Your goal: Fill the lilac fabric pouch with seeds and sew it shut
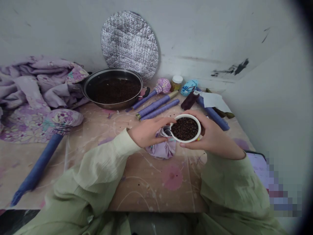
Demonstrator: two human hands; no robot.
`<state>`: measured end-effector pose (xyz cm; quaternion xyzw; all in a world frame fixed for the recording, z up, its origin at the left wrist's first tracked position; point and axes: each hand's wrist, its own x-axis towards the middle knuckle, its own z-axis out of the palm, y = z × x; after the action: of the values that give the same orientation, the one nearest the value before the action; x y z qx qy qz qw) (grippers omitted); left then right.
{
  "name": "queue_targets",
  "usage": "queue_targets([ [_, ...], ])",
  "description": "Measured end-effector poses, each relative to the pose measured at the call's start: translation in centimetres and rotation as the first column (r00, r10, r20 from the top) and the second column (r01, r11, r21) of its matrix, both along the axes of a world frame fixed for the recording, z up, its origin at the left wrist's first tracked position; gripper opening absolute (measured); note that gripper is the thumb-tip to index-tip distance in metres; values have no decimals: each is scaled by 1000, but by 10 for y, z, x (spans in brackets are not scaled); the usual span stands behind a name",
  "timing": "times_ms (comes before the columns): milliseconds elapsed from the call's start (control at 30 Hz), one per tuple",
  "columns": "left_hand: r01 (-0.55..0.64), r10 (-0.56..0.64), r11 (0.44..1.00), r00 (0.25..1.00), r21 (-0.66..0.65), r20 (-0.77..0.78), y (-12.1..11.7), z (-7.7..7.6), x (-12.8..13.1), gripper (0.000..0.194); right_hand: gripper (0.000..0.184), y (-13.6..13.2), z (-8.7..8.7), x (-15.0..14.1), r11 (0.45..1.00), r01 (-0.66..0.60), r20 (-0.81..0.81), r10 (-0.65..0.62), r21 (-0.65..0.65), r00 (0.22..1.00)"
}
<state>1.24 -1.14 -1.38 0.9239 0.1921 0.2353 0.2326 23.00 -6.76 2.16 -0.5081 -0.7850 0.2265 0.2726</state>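
Note:
My right hand (207, 133) grips a small white bowl (185, 129) filled with dark grains, its fingers curled round the rim. My left hand (149, 132) sits close on the bowl's left side, its fingers at the gathered top of a lilac cloth bundle (162, 148). The bundle lies on the table just below the bowl, and a small shiny opening shows in its folds. The bowl's underside is hidden from this view.
Behind the hands, a steel pan (112, 88) holds more dark grains beside crumpled floral fabric (36, 88). Purple rolled tubes (156, 106), a small jar (176, 83) and a dark spool (190, 100) lie on the paint-speckled table (146, 192). Walls close the back and right.

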Motion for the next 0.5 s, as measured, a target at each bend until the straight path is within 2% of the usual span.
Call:
queue_targets([
  [333,23,-23,999,1000,-26,15,1,0,1,42,66,-1,0,1,1000,13,8,-13,-11,1000],
  [500,106,-104,994,992,-24,76,1,-1,2,31,64,0,0,1,1000,16,2,-16,-2,1000],
])
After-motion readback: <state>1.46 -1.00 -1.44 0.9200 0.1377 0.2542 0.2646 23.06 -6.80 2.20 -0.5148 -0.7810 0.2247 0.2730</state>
